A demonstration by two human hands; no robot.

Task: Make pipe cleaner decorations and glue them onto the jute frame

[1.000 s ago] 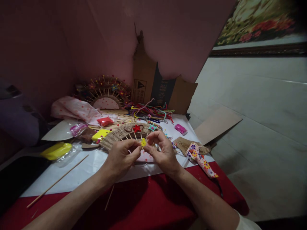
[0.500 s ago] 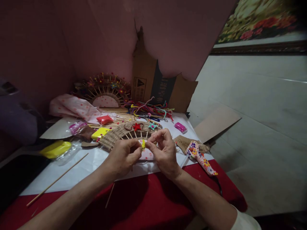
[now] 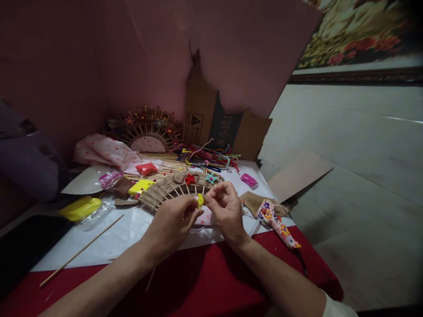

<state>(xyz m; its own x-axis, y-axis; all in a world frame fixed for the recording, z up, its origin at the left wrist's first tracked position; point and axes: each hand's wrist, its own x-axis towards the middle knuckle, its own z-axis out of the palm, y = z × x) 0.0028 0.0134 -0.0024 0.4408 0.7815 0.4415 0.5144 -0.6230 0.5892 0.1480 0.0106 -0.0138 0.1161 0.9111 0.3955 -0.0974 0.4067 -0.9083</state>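
Observation:
Both hands meet in front of a twine-wound half-round fan frame with thin wooden spokes. Between the fingertips is a small yellow fuzzy piece, seemingly bent pipe cleaner. My left hand pinches it from the left, fingers closed. From the other side, the thumb and forefinger of my right hand close on its right edge, the other fingers curled. A red star and a teal star sit on the twine band. Dotted pink fabric shows partly below, behind the hands.
A heap of coloured pipe cleaners lies behind, before torn cardboard. Packets of yellow clay are at left, near a wooden stick. A flower-patterned, cloth-covered tool with a cord rests at right. Another finished-looking fan leans at the back.
The left fingers have shifted on the yellow piece, which now shows as a rounder shape. The view has tipped slightly, so the scene sits a little lower.

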